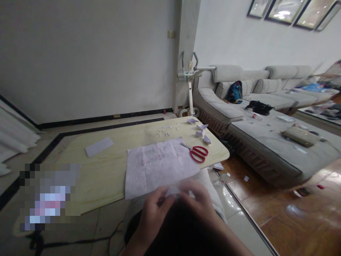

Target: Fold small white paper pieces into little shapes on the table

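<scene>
Close to my body, at the table's front edge, my left hand (pixel 157 203) pinches a small piece of white paper (pixel 172 191). Across from it my right hand (pixel 197 196) is curled at the paper's other side, its fingers slightly blurred. The paper's exact folds are hard to make out. Just beyond my hands a large creased printed sheet (pixel 157 163) lies on the table. Red-handled scissors (pixel 198 153) rest at its right edge, blades pointing left. Several small folded paper pieces (pixel 201 132) stand along the table's right side.
The pale wooden table (pixel 119 142) bears thin paper scraps (pixel 165 133) and a blank paper strip (pixel 99 147). A pixelated patch (pixel 49 199) covers something at left. To the right are a grey sofa (pixel 279 142), an exercise machine (pixel 190 85) and a plastic bottle (pixel 223 177).
</scene>
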A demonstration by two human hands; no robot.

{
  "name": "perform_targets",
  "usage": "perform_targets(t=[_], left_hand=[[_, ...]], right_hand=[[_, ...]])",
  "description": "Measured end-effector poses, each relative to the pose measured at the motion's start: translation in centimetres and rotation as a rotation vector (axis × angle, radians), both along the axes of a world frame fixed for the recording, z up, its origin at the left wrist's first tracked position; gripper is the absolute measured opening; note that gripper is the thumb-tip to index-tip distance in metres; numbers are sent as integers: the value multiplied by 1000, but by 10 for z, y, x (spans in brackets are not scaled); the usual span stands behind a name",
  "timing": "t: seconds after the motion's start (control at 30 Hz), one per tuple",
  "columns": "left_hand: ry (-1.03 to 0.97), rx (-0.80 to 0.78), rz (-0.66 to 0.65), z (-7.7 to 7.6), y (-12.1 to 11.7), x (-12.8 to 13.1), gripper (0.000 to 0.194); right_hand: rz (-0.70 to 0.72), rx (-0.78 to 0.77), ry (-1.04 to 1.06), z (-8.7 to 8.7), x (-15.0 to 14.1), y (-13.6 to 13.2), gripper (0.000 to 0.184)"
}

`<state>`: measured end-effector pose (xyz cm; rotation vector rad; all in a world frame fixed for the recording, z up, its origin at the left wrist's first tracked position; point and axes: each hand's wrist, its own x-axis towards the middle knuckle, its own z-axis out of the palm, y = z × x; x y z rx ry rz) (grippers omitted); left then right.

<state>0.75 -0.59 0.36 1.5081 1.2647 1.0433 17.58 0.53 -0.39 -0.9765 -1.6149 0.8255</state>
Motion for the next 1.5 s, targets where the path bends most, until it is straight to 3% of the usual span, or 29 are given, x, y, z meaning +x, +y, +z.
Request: perform_targets(t=[0.5, 0.77, 1.07, 1.3, 1.4, 1.5], left_hand=[[-47, 60, 163, 2, -5, 5, 28], [9, 78, 153, 6, -5, 4, 29], [-20, 71, 90, 1, -5, 3, 28], [-30, -16, 44, 2, -1, 2, 27], [-107, -105, 25, -2, 2, 4, 26], [-162, -161, 55, -3, 5, 6, 29]], right_hand=[[-18, -99, 85, 8, -10, -6, 18], [-22, -163, 117, 8, -9, -5, 17], [-16, -148, 121, 3, -9, -4, 18], [-7, -293, 227, 11, -11, -7, 20], [13, -391, 382, 8, -12, -5, 20], [-21, -396, 440, 4, -12, -1, 24]])
